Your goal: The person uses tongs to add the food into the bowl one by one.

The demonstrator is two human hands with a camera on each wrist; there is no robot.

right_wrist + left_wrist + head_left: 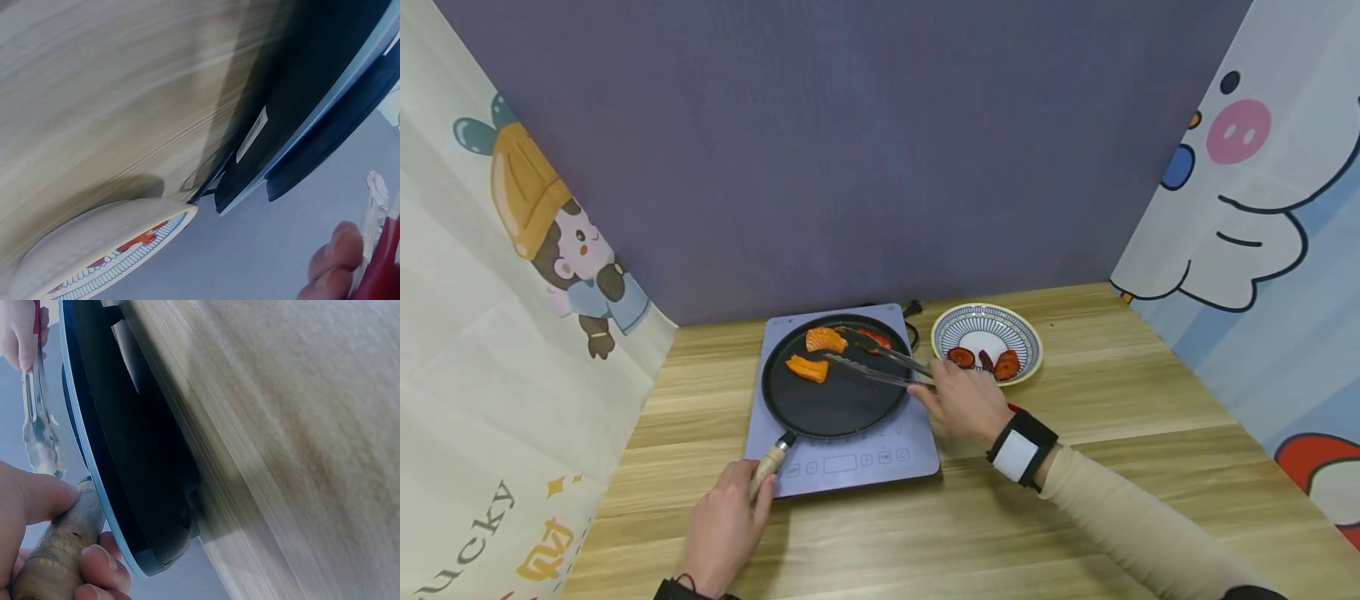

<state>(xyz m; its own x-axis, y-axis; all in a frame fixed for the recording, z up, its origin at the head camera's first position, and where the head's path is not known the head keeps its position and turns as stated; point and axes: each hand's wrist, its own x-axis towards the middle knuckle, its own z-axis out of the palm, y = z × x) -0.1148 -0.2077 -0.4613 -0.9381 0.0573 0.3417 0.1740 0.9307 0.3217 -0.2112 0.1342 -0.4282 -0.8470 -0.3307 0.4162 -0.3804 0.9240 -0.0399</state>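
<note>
My left hand (726, 518) grips the wooden handle (765, 472) of a flat black frying pan (850, 413); the left wrist view shows thumb and fingers wrapped around that handle (56, 562). Metal tongs (887, 377) are held in my right hand (967, 402), their arms spread over the right half of the pan. Red parts of the tongs' grip (380, 262) show in the right wrist view. Two ridged orange food pieces (807, 369) lie left of the tongs' tips. A red slice (876, 338) lies near the far rim, partly behind one tongs arm.
The pan sits on a pale induction cooker (820, 479) with touch buttons along its front. A patterned bowl (1028, 337) holding several dark red food pieces stands to the right. A black cord (914, 310) runs behind the cooker. A grey-purple panel (880, 167) rises behind the wooden table (985, 533).
</note>
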